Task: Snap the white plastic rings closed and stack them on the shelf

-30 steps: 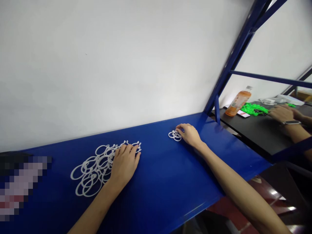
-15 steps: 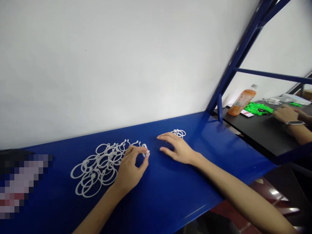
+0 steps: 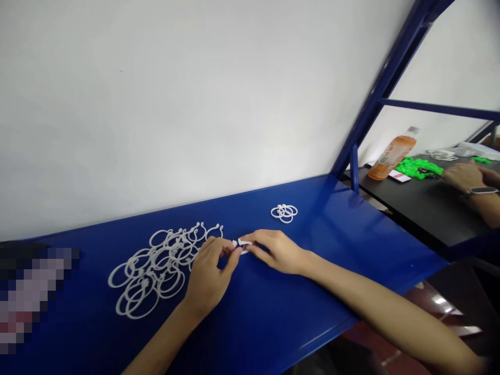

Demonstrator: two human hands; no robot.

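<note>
Between my two hands is a small white plastic ring (image 3: 245,242), partly hidden by the fingers. My left hand (image 3: 211,273) pinches one end of it, where a small knob shows. From the other side, my right hand (image 3: 279,251) grips the ring between thumb and fingers. Left of my left hand lies a loose pile of white rings (image 3: 156,271), many of them open with knobbed ends. Beyond my right hand, a small cluster of white rings (image 3: 284,212) lies on the blue table (image 3: 269,323).
A blue metal frame (image 3: 367,114) rises at the table's right end. On the black table (image 3: 422,219) beyond it are an orange drink bottle (image 3: 392,156), a phone, green pieces (image 3: 420,167) and another person's hands (image 3: 464,177). A pixelated patch covers the far left.
My right hand has come left and down from near the small cluster and taken hold of the ring in my left hand. The small cluster is now fully visible.
</note>
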